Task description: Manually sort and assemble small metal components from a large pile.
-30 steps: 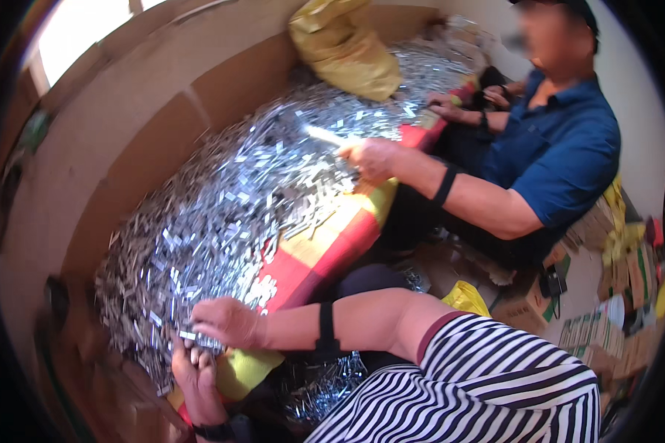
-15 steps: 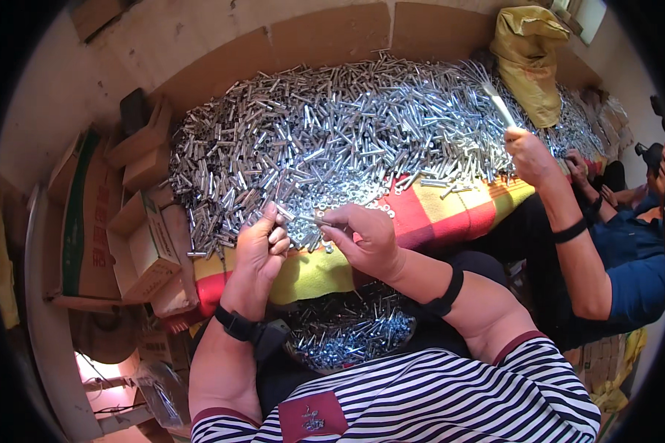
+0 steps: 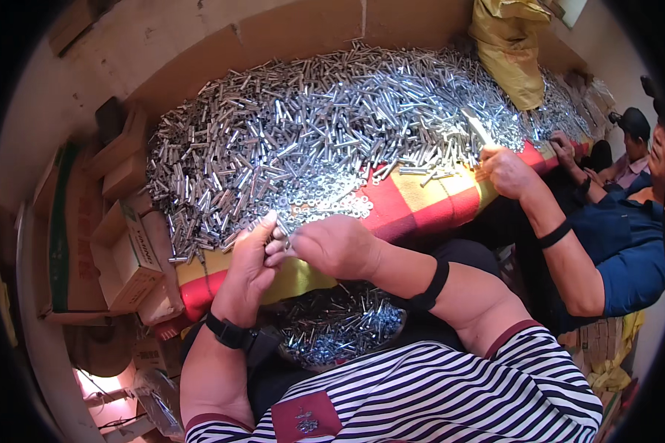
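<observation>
My left hand (image 3: 253,255) is closed, pinching a small shiny metal tube (image 3: 283,226) between thumb and fingers. My right hand (image 3: 340,247) is bent in right beside it; its fingertips are smeared by motion, and whatever they hold cannot be made out. Both hands are over the near edge of a wide heap of metal tubes (image 3: 332,111). Just beyond my right hand lie many small nuts or washers (image 3: 332,207). Below my forearms, in my lap, a round container holds a mass of thin bolt-like metal pieces (image 3: 340,328).
A red and yellow checked cloth (image 3: 391,214) edges the heap. Cardboard boxes (image 3: 129,255) stand at the left, and a yellow sack (image 3: 510,59) at the far right. Beside me on the right, a co-worker's hand (image 3: 511,171) holds a pale bundle (image 3: 478,127) over the heap.
My right hand has come closer to my left and its fingers now blur. The whole view has shifted a little. The co-worker's hand has lowered the pale bundle to the heap.
</observation>
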### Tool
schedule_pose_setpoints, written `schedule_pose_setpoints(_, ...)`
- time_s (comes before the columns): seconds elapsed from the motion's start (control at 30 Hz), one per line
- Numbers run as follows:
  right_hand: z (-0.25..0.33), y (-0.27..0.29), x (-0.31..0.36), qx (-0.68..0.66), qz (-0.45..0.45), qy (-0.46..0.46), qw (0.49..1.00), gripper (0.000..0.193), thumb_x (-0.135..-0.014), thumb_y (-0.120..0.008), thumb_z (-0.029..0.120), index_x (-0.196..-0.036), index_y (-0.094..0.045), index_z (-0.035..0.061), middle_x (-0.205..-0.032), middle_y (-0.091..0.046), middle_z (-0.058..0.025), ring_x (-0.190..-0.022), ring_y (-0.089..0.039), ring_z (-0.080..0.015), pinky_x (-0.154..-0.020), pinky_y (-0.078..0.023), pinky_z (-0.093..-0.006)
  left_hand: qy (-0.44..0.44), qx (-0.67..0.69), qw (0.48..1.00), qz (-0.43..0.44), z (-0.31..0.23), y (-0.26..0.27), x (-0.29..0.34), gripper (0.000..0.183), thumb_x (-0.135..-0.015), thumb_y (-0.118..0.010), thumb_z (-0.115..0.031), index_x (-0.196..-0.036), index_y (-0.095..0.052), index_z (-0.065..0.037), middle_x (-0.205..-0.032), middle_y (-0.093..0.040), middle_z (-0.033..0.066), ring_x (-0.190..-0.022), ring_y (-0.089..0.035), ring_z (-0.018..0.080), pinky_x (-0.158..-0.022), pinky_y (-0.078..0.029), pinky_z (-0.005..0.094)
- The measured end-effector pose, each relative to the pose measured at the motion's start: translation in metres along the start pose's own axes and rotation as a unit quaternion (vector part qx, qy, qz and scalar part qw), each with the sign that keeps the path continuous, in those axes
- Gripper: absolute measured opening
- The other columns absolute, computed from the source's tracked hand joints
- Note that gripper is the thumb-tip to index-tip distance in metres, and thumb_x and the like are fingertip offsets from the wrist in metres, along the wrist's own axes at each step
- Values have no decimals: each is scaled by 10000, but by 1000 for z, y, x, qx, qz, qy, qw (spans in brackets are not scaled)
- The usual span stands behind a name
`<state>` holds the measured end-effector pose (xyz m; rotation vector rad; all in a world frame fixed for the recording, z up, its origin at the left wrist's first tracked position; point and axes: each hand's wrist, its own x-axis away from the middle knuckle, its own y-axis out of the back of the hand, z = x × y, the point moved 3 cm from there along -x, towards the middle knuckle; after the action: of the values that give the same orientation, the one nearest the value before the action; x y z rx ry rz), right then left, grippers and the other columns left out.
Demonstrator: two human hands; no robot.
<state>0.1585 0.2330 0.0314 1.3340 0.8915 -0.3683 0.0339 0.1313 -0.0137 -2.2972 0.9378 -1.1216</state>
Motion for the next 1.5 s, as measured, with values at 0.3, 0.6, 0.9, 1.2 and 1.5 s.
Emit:
schedule_pose_setpoints(0.3, -68, 7, 21, 107, 219, -315, 917, 103, -717, -547, 21, -818, -566, 18, -892, -548, -150, -894, -561, -292, -773, -472, -369, -24, 52, 998, -22, -9, 7, 5, 198, -945, -455, -234, -986, -516, -51, -923, -617, 148, -698, -589, 137, -417, -414, 185)
schedule_pose_setpoints(0.6, -69, 5, 25, 33, 179, -368, 912, 113, -855, -554, 128, -844, -515, 22, -764, -578, -169, -742, -592, -340, -647, -475, -417, -304, -647, 692, -101, -13, 10, 0, 182, -710, -756, -141, -762, -655, 2, -712, -654, 125, -602, -632, 234, -562, -503, 342)
schedule_pose_setpoints(0.9, -56, -11, 7, -201, -33, -418, 885, 123, -824, -625, 79, -932, -629, 21, -743, -618, -86, -672, -598, -143, -607, -463, -294, -285, -618, 728, -85, -12, 11, -17, 192, -790, -680, -151, -833, -592, 14, -665, -602, 117, -568, -571, 221, -517, -467, 346)
schedule_pose_setpoints(1.2, -35, -1, 4, -360, -138, -405, 829, 81, -908, -569, 61, -933, -577, -15, -705, -601, -25, -539, -519, -49, -484, -418, -190, 0, -29, 999, 42, -10, -5, -1, 68, -894, -569, -112, -870, -517, -75, -669, -436, -31, -474, -360, 24, -354, -218, 150)
schedule_pose_setpoints(1.5, -53, -10, 6, -457, -160, -490, 725, 128, -895, -575, 80, -801, -564, -6, -660, -609, -55, -518, -559, -68, -476, -444, -208, 14, -153, 981, 118, -7, -19, 9, 230, -877, -564, -115, -1084, -526, -23, -764, -577, 29, -471, -382, 22, -370, -230, 138)
